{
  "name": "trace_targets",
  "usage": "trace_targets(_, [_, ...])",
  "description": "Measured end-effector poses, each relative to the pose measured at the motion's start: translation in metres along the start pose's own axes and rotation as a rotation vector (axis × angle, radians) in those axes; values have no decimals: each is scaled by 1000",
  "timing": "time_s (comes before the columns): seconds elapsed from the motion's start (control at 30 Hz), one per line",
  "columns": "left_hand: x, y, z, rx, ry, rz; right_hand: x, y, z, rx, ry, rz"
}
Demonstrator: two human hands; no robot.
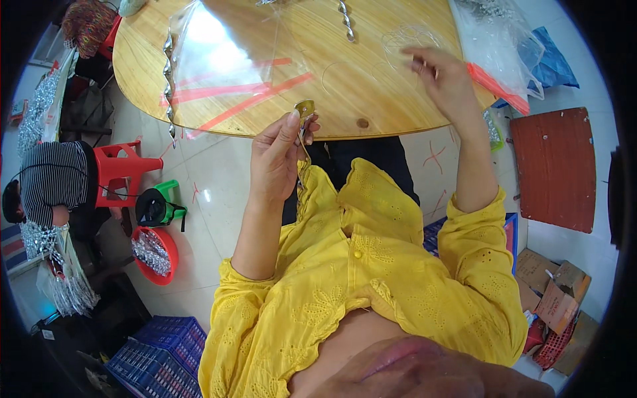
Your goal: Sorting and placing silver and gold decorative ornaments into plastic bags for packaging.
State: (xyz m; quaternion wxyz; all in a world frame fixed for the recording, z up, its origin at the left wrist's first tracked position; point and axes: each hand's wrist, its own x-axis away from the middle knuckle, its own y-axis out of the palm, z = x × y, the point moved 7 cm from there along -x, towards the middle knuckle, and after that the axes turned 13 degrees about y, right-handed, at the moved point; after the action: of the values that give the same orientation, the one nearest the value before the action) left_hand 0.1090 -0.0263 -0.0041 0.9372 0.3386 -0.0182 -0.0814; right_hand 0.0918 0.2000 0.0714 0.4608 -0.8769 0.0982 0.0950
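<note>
My left hand [275,156] is closed around a twisted metallic strip, held upright at the table's near edge. A shiny gold-coloured end piece [304,108] of it sticks up above the thumb, and its lower part hangs down by my yellow top. My right hand [441,79] is raised over the right side of the table, fingers partly stretched and apart. Just beyond its fingertips lies a loose coil of thin clear line [410,41]. Whether a strand touches those fingers is too fine to see.
Clear plastic sheets with red strips [225,86] cover the left of the wooden table [371,109]. Silver spiral strips [168,79] lie there too; plastic bags [497,46] sit at right. Another person [56,176] is at left near a red stool [119,169] and red basin [174,255].
</note>
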Motion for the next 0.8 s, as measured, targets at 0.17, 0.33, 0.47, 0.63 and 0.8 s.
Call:
trace_targets(0.17, [2,-2,3,10,18,7,-12,-53,-52,147,-85,354])
trace_targets(0.33, [1,0,6,20,31,31,15,11,-62,-71,-539,385])
trace_targets(0.47, [2,-5,9,27,30,57,36,57,-36,-190,-320,85])
trace_targets(0.63, [0,-9,8,59,30,19,46,52,-25,-292,-183,46])
trace_targets(0.8, [-1,-6,7,59,38,20,44,55,-1,-574,79,-70])
